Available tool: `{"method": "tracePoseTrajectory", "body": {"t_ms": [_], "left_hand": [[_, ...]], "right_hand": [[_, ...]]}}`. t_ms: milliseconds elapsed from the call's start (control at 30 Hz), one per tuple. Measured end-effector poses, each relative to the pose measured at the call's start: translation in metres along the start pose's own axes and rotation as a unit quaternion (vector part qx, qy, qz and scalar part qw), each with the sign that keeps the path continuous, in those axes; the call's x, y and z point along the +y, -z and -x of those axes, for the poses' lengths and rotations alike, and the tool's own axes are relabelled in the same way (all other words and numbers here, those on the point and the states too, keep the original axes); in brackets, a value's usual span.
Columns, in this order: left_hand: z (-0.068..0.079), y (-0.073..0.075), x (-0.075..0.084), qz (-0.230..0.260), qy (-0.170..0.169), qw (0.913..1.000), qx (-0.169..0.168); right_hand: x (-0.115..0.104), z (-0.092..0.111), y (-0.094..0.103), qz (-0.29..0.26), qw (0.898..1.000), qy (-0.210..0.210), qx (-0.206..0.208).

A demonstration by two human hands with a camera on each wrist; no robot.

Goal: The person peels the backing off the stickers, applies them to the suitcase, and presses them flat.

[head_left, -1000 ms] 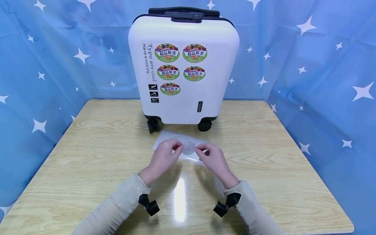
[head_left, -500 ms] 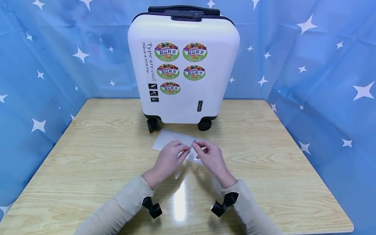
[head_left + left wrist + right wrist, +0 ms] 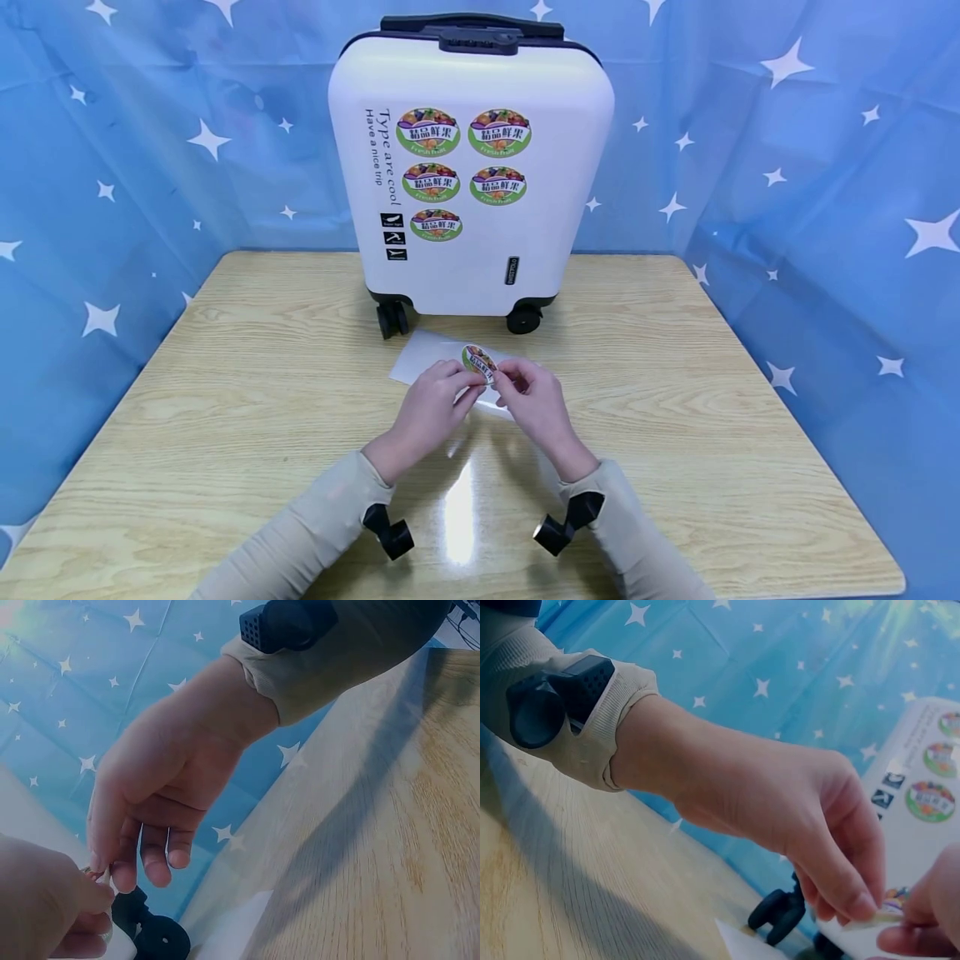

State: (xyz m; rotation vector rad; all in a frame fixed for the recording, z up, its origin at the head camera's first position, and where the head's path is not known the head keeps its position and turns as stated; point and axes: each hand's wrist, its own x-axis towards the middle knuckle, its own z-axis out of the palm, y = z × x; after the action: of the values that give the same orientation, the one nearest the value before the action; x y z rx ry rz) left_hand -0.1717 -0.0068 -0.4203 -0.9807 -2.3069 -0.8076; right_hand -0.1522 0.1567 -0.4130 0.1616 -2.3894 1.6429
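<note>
An oval fruit sticker [image 3: 476,357] with a green edge is held up with its printed face showing in the head view. My left hand [image 3: 438,402] pinches its lower left edge between thumb and index finger. On the other side my right hand [image 3: 534,402] pinches the right edge. Both hands are close together above a pale, glossy sheet [image 3: 420,353] on the table. In the left wrist view the sticker is mostly hidden between the right hand [image 3: 161,769] and the near left hand [image 3: 45,900]. The right wrist view shows part of its print [image 3: 895,898] between the fingertips.
Behind the hands a white suitcase [image 3: 487,287] with black wheels stands on the wooden table [image 3: 225,375]. Several similar oval stickers [image 3: 436,225] are on its front, in two columns, the right one shorter. A blue curtain with white stars [image 3: 750,150] surrounds the table.
A second ago the hands were farther apart, with a plain greyish oval between them. The left hand has moved right, and the sticker has been turned so that its printed face shows.
</note>
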Motion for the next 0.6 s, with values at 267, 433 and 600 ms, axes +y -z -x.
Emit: {"method": "tracePoseTrajectory", "body": {"t_ms": [267, 433, 600], "left_hand": [[0.0, 0.003, -0.004, 0.021, 0.033, 0.9992, 0.01], [0.001, 0.007, -0.008, 0.033, 0.065, 0.9971, 0.021], [0.0, 0.01, -0.014, 0.029, 0.077, 0.996, 0.036]], "right_hand": [[0.003, -0.001, 0.002, 0.001, 1.0, -0.004, -0.002], [0.005, 0.001, 0.004, 0.001, 1.0, -0.012, -0.011], [0.005, 0.002, 0.005, 0.011, 1.0, -0.014, -0.015]]}}
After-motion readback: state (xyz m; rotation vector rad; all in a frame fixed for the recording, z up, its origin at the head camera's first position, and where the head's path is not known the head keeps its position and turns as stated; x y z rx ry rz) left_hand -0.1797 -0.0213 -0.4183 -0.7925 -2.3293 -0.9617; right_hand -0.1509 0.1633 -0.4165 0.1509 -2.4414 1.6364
